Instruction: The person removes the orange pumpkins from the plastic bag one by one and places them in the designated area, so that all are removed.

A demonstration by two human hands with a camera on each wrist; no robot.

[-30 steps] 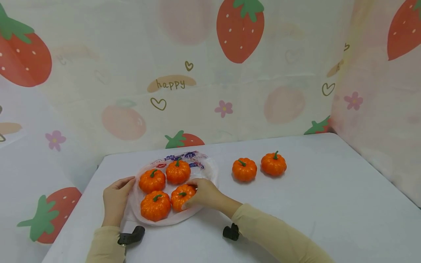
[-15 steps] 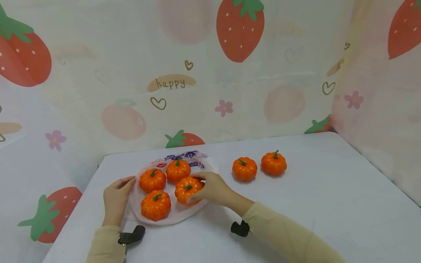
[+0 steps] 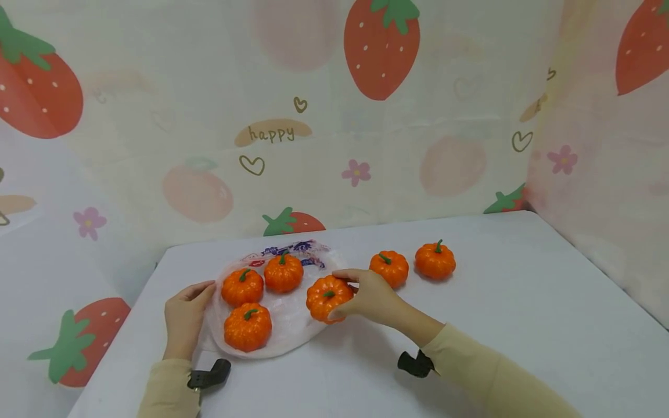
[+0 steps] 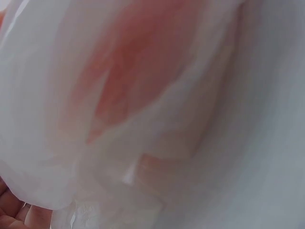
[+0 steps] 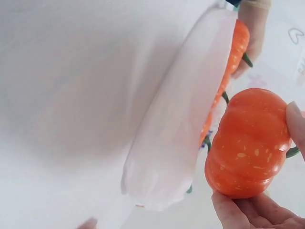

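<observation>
My right hand [image 3: 378, 299] grips a small orange pumpkin [image 3: 323, 297] with a green stem, raised at the right rim of a thin plastic bag [image 3: 287, 331]. In the right wrist view the thumb lies on one side of this pumpkin [image 5: 250, 143] and the fingers curl round the other. My left hand [image 3: 183, 319] pinches the bag's left edge. The bag lies spread wide, with three more pumpkins [image 3: 248, 328] inside. In the left wrist view the whitish bag [image 4: 33, 100] covers most of the picture, and fingers [image 4: 38, 217] show at its lower left edge.
Two further pumpkins, one nearer [image 3: 389, 268] and one farther right [image 3: 435, 261], stand on the white table [image 3: 496, 302] beyond my right hand. A strawberry-print cloth [image 3: 334, 128] hangs behind the table and along its sides.
My right hand has lifted the pumpkin from the bag's front right and carried it rightward to the rim. The left hand and the other pumpkins have stayed put.
</observation>
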